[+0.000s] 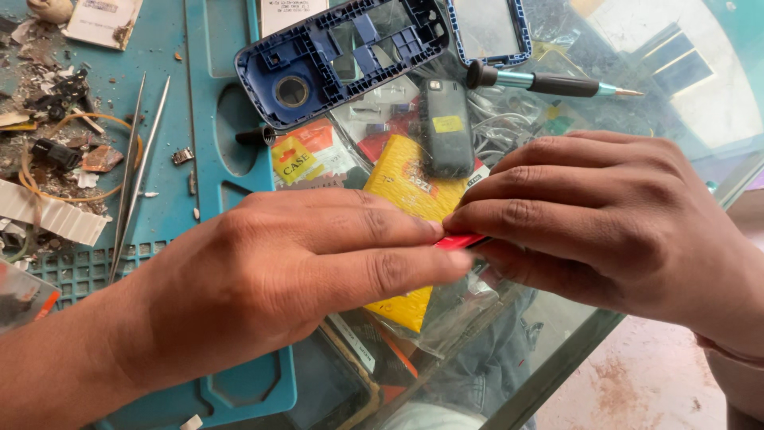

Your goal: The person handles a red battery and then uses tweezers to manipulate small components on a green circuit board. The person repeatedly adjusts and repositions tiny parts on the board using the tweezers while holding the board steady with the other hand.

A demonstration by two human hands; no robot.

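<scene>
Head view, over a cluttered phone-repair bench: nearest, left hand (278, 279) and right hand (605, 215) meeting fingertip to fingertip, both pinching a small flat red part (460, 240), mostly hidden between the fingers, only a sliver showing. Just beneath, a yellow packet (410, 191) on the glass counter (557, 350). Beyond, a small dark phone body (446, 127) lying bare, and above it a blue phone housing (342, 56), stripped and empty, with a second blue frame (487, 30) beside it. To the right, a screwdriver (549, 82) set down on the glass, apart from both hands. At left, tweezers (135, 167) on the teal work mat (231, 159), and scraps and a ribbon cable (52, 211) toward the edge. Judged from the layout: disassembly done, shell still empty, red part not yet fitted, reassembly largely ahead.
</scene>
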